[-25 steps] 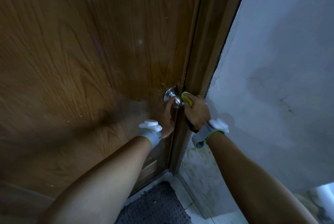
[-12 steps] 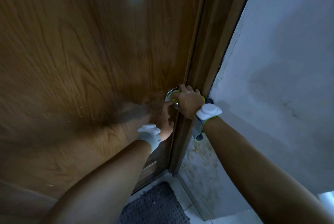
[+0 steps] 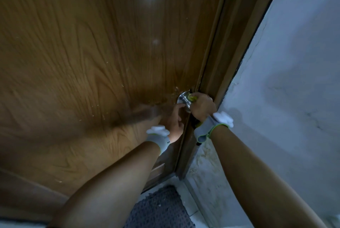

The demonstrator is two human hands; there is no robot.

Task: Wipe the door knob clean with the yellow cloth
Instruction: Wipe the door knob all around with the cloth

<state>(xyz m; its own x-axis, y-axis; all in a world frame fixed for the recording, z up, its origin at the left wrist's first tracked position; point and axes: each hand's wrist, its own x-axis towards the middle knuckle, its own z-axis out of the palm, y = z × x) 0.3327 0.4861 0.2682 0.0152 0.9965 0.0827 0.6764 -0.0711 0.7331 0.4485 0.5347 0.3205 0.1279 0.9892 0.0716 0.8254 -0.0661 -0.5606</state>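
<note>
A shiny metal door knob (image 3: 183, 98) sits at the right edge of the brown wooden door (image 3: 92, 62). My right hand (image 3: 202, 107) is closed around the yellow cloth (image 3: 192, 98) and presses it against the knob's right side; only a small bit of cloth shows past the fingers. My left hand (image 3: 174, 121) rests flat against the door just below the knob, fingers spread, one fingertip touching the knob's lower edge. Most of the knob's front is hidden behind my right hand.
The brown door frame (image 3: 230, 53) runs up beside the knob, with a pale rough wall (image 3: 294, 80) to its right. A dark woven mat (image 3: 161, 209) lies on the floor at the foot of the door.
My right hand first slid over the top of the knob, covering it, then drew back to its right side, so the metal shows again. My left hand stayed on the door.
</note>
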